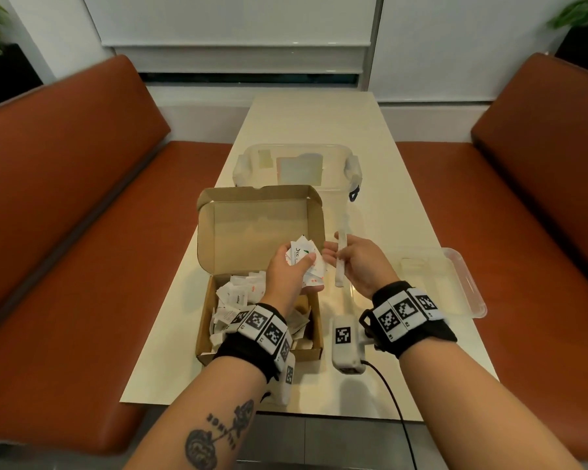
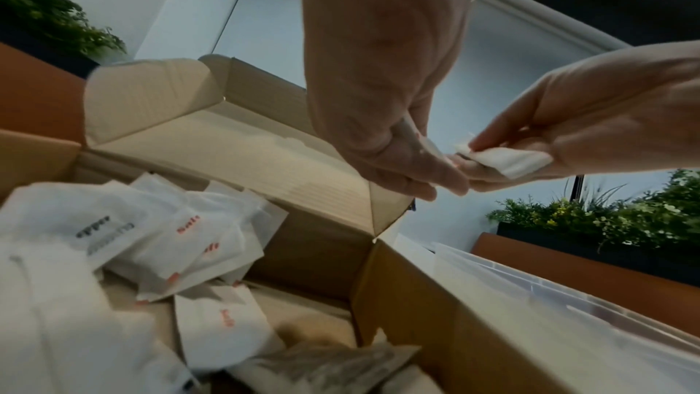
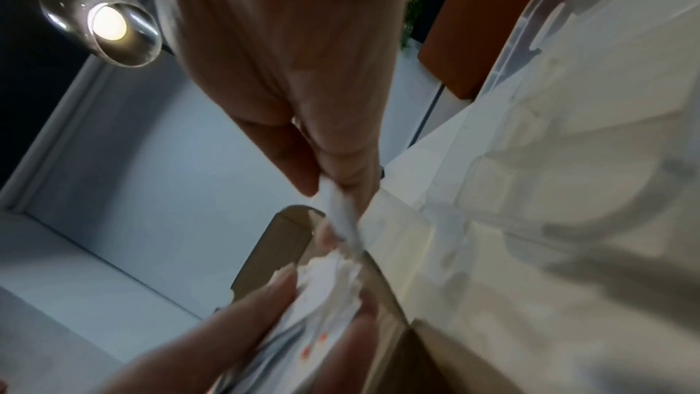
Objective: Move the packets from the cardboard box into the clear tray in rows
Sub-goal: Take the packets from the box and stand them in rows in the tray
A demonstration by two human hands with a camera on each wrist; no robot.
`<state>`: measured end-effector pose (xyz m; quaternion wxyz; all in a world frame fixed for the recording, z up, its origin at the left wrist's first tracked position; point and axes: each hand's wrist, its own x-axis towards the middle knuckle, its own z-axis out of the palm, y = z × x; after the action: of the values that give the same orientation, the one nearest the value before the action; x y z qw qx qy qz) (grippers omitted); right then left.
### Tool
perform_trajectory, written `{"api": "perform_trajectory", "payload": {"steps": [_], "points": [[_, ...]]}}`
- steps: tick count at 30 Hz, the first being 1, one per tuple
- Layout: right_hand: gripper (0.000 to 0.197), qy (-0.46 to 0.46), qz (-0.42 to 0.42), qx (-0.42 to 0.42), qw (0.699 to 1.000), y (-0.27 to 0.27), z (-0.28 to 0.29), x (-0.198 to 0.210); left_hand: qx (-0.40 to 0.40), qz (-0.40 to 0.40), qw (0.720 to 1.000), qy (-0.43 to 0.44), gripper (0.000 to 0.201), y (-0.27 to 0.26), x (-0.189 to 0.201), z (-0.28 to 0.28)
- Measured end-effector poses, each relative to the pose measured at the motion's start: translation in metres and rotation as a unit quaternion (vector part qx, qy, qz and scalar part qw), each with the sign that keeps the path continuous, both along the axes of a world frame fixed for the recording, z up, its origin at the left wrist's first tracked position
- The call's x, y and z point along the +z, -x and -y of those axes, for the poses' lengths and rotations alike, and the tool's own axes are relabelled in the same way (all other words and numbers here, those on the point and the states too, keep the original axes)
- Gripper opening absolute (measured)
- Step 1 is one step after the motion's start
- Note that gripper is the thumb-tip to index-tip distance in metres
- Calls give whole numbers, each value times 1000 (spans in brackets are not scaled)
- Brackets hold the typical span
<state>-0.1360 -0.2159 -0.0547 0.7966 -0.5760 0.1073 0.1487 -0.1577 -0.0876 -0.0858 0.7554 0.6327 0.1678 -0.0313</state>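
Note:
An open cardboard box (image 1: 205,329) sits at the table's near left, with several white salt and pepper packets (image 1: 241,296) loose inside. Above the box, my left hand (image 1: 294,268) grips a fanned bundle of packets (image 1: 302,257). My right hand (image 1: 350,262) is just to its right, pinching a white packet (image 1: 340,262) edge-on between thumb and fingers. The left wrist view shows that packet (image 2: 507,162) in the right hand (image 2: 587,131), touching the left fingertips (image 2: 428,178). A shallow clear tray (image 1: 469,293) lies to the right. I cannot see packets in it.
A clear storage bin (image 1: 241,164) with latch handles stands behind the box's raised lid (image 1: 262,225). The cream table (image 1: 319,117) is narrow, with orange-brown benches (image 1: 65,198) on both sides. A black cable (image 1: 392,395) runs off the near edge.

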Motion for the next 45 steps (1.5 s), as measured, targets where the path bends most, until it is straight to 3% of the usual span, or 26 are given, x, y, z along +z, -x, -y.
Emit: {"api": "perform_trajectory", "payload": {"steps": [3, 6, 10, 14, 20, 29, 36, 39, 45], "points": [[39, 61, 19, -21, 998, -6, 15, -6, 3, -5, 1000, -3, 43, -2, -3, 1], [27, 154, 22, -112, 981, -12, 35, -18, -10, 1, 1000, 5, 30, -3, -5, 6], [7, 337, 49, -138, 930, -16, 51, -38, -25, 2, 1000, 13, 32, -5, -6, 16], [7, 477, 44, -93, 873, -13, 45, -57, -30, 7, 999, 20, 37, -7, -5, 26], [13, 529, 29, 1, 848, -13, 39, -70, -39, 9, 999, 26, 37, -8, -7, 33], [32, 522, 23, 69, 850, -15, 46, -83, -35, 1, 999, 33, 44, -8, -12, 36], [48, 554, 73, 161, 814, -15, 52, -79, -31, -2, 998, 47, 45, -9, -14, 39], [40, 536, 70, 155, 827, -17, 50, -81, -36, 1, 998, 46, 43, -10, -15, 39], [44, 569, 95, 142, 805, -15, 46, -82, -39, 2, 998, 39, 45, -10, -16, 40]]}}
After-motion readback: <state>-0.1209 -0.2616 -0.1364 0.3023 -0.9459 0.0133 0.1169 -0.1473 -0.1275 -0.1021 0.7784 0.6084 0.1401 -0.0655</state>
